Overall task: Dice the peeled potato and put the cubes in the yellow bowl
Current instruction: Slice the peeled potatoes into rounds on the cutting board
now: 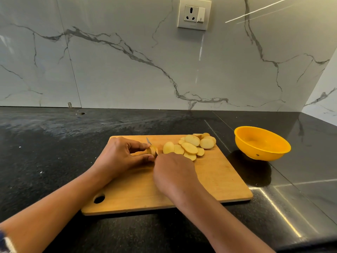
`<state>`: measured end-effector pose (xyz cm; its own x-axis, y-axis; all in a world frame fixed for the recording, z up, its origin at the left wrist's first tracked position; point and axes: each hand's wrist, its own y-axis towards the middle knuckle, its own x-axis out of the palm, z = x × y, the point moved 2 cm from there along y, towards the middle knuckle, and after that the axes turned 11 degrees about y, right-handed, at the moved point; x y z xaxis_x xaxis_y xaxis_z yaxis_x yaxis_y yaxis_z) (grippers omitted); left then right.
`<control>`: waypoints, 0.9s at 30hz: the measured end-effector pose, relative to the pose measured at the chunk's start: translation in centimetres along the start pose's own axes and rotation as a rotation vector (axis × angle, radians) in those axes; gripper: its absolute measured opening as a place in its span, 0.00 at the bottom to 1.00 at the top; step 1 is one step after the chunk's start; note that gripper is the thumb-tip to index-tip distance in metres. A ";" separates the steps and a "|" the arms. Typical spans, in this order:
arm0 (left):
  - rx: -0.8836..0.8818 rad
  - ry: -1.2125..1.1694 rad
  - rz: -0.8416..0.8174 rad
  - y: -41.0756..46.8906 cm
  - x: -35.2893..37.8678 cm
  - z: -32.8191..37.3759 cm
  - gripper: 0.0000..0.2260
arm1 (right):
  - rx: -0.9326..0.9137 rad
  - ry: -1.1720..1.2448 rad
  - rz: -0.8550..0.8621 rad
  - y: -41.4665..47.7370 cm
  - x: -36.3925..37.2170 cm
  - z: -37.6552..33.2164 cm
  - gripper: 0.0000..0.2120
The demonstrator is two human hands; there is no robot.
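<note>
On the wooden cutting board (215, 179) my left hand (120, 157) pinches the small remaining end of the peeled potato (152, 151) between thumb and fingers. My right hand (173, 172) grips a knife (148, 140); only the blade tip shows behind the potato, the handle is hidden in my fist. A pile of several round potato slices (191, 146) lies on the board's far right part. The yellow bowl (262, 143) stands on the counter to the right of the board, and I see nothing in it.
The board lies on a black stone counter (54, 152) against a marble backsplash with a wall socket (194, 13). A steel surface (310, 194) adjoins the counter on the right. The board has a hanging hole (99, 199) at its near left corner.
</note>
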<state>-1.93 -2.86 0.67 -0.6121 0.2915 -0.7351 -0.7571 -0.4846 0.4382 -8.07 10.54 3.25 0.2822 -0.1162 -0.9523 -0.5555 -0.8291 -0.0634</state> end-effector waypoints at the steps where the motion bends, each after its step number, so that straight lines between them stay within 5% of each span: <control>1: -0.001 -0.010 0.005 0.0 0.0 0.0 0.25 | -0.003 -0.005 -0.006 0.1 0.1 -0.1 0.11; 18: -0.087 -0.088 -0.046 0.0 0.0 -0.1 0.21 | -0.053 -0.109 -0.176 -3.5 0.5 1.4 0.10; 27: -0.111 -0.168 -0.117 0.3 0.1 -0.7 0.21 | 0.008 0.043 0.015 -3.8 0.2 4.3 0.16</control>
<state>-2.05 -3.56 0.40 -0.5583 0.4792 -0.6772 -0.8009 -0.5244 0.2891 -9.22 16.00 1.99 0.3068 -0.1523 -0.9395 -0.5658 -0.8229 -0.0514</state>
